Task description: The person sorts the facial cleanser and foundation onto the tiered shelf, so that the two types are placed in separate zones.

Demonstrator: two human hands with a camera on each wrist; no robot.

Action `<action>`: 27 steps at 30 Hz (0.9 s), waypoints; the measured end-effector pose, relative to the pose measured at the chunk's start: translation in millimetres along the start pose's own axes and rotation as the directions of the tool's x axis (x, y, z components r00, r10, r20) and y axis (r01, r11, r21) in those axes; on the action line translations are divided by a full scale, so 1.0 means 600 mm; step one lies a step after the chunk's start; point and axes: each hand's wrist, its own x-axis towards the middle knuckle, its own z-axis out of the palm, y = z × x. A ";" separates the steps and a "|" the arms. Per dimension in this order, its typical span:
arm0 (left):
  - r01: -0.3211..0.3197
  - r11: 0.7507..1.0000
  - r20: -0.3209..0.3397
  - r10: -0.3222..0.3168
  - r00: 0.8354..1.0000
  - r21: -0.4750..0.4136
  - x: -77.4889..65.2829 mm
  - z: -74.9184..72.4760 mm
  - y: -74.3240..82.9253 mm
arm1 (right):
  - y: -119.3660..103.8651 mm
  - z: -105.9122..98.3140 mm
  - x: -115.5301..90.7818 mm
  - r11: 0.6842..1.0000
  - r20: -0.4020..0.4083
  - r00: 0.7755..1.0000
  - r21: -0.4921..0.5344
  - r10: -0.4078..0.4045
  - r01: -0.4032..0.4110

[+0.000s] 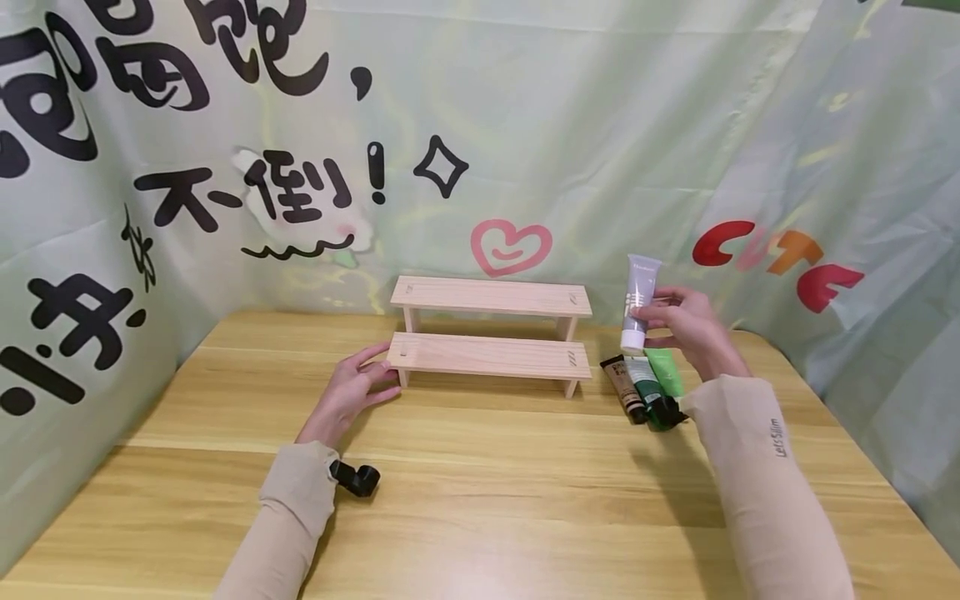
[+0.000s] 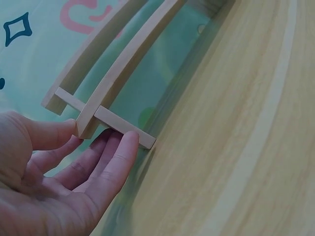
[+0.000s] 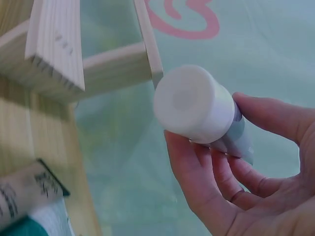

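A two-tier wooden shelf (image 1: 487,354) stands at the back of the table. My left hand (image 1: 354,392) holds its lower left corner; in the left wrist view the thumb (image 2: 54,133) lies at the board's end, with other fingers below the board and by the leg. To the right of the shelf, my right hand (image 1: 690,325) pinches a lavender squeeze tube (image 1: 641,292), its white cap (image 3: 187,103) pointing down. Below the raised tube lie a brown tube (image 1: 622,387), a dark green and white tube (image 1: 647,383) and a bright green tube (image 1: 664,371), side by side.
The wooden table (image 1: 480,500) runs back to a printed cloth backdrop (image 1: 600,125), which also rises at both sides. A black wrist camera (image 1: 357,478) is strapped at the left cuff.
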 end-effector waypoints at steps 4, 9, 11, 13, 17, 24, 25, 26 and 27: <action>0.001 1.000 0.002 -0.001 1.000 -0.001 0.000 0.000 0.001 | -0.013 0.017 0.003 1.000 -0.004 1.000 0.004 -0.001 0.001; 0.001 1.000 0.000 -0.001 1.000 -0.001 0.000 0.000 0.001 | -0.028 0.041 0.008 0.999 0.002 1.000 0.032 -0.006 0.006; 0.003 1.000 0.000 -0.003 1.000 -0.002 -0.001 0.000 0.001 | -0.032 0.050 0.010 0.999 0.004 1.000 0.046 -0.013 0.013; 0.002 1.000 0.000 -0.002 1.000 -0.005 0.000 0.000 0.001 | -0.036 0.059 0.012 0.998 0.004 1.000 0.052 -0.023 0.022; -0.004 1.000 0.000 0.004 1.000 0.000 0.002 0.001 0.000 | -0.044 0.074 0.016 0.996 0.010 0.999 0.075 -0.042 0.041; -0.021 1.000 0.003 0.021 1.000 0.019 0.006 0.000 0.000 | -0.061 0.107 0.022 0.988 0.019 0.996 0.129 -0.082 0.079; -0.019 1.000 0.002 0.019 1.000 0.018 0.005 0.000 0.000 | -0.064 0.113 0.022 0.988 0.019 0.996 0.135 -0.083 0.079; -0.016 1.000 0.001 0.016 1.000 0.016 0.005 -0.001 0.000 | -0.066 0.120 0.023 0.987 0.020 0.996 0.142 -0.082 0.079; -0.014 1.000 0.001 0.014 1.000 0.016 0.005 -0.001 -0.001 | -0.068 0.126 0.024 0.986 0.019 0.996 0.146 -0.083 0.079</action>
